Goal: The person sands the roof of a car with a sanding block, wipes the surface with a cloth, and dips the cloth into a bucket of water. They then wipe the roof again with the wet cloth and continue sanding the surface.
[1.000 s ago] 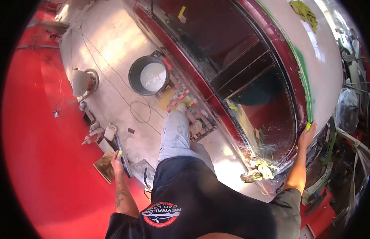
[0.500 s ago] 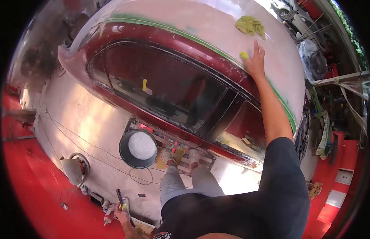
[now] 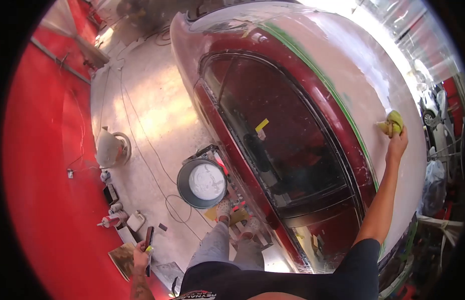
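The yellow-green cloth (image 3: 394,121) is bunched in the right hand (image 3: 396,144), whose fingers are closed round it at the pale roof (image 3: 350,65), well in from the green edge line (image 3: 337,102); grit caught in its folds could scratch that pale surface if it were dragged under pressure; the right forearm reaches over the green line, so a sleeve or elbow pressing there could scuff or lift the edge; the left hand (image 3: 140,256), held low and away from the car, grips a long dark bar (image 3: 149,239), which could slip and drop if attention stays on the far reach; the feet stand on a low, cluttered platform (image 3: 265,240), so leaning further could upset balance, and the bucket (image 3: 181,192) just beside one foot could be knocked, spilling its whitish contents; against the frame half a second earlier, the cloth, then spread loose on the roof with the right hand open short of it, is now gathered in the grasp; the view has turned, putting the car more upright in the picture; the left hand has kept its bar throughout.
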Available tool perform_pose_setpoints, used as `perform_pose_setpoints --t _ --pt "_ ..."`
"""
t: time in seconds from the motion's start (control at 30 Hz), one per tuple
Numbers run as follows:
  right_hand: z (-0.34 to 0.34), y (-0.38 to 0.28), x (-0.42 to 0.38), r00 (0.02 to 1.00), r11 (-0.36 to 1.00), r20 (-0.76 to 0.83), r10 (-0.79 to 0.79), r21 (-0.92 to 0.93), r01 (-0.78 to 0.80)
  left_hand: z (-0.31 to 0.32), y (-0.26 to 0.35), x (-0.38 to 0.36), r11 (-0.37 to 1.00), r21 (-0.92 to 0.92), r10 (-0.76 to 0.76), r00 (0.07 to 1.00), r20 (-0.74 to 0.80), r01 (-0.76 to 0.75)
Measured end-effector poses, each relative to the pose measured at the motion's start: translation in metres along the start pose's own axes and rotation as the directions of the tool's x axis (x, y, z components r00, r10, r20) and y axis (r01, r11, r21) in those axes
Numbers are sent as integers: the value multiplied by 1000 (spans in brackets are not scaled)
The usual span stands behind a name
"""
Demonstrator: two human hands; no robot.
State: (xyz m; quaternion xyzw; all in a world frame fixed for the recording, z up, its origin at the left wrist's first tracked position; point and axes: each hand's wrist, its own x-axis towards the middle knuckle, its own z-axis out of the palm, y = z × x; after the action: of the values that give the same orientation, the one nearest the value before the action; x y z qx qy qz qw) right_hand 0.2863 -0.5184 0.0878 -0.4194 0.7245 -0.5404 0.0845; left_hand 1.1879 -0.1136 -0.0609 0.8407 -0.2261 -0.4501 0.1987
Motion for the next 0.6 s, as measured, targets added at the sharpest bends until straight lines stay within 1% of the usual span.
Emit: perform_pose_setpoints --t 0.03,0.07,0.1,0.13,0.17,0.2,0.23,0.27,0.33,0.4,0.47,0.53,0.6 --pt "-10 -6 -12 996 993 72 -42 118 33 8 -4 4 997 -61 52 999 -3 -52" --pt "-16 -22 -32 993 964 102 -65 262 37 17 -19 18 975 -191 112 994 0 -110" --pt "-20 -40 -57 985 919 139 -104 391 42 21 -34 30 982 -130 136 991 12 -133" --pt "-11 -70 -85 974 864 176 -140 502 33 33 -13 28 987 -125 100 995 16 -98" --pt "4 -90 -104 966 830 201 -162 558 23 47 6 25 968 -220 130 991 22 -122" --pt "16 -107 -127 957 802 236 -170 597 -5 57 23 21 977 -191 105 994 37 -97" --pt "26 -121 -153 946 777 278 -169 628 -46 70 26 22 957 -252 160 986 54 -142" --pt "41 -132 -182 919 761 369 -141 633 -138 84 41 21 945 -311 116 992 46 -96" --pt "84 -151 -234 858 702 500 -117 653 -285 113 19 49 883 -463 127 988 85 -74" --pt "135 -150 -289 708 663 691 -146 600 -448 142 53 54 758 -647 57 978 201 89" --pt "192 -136 -351 590 664 807 -40 462 -588 179 60 81 681 -719 35 974 223 141" --pt "248 -101 -411 426 644 904 50 296 -705 215 48 127 652 -705 -43 942 332 278" --pt "306 -52 -474 320 697 944 87 172 -696 260 31 179 646 -683 -88 922 378 342"
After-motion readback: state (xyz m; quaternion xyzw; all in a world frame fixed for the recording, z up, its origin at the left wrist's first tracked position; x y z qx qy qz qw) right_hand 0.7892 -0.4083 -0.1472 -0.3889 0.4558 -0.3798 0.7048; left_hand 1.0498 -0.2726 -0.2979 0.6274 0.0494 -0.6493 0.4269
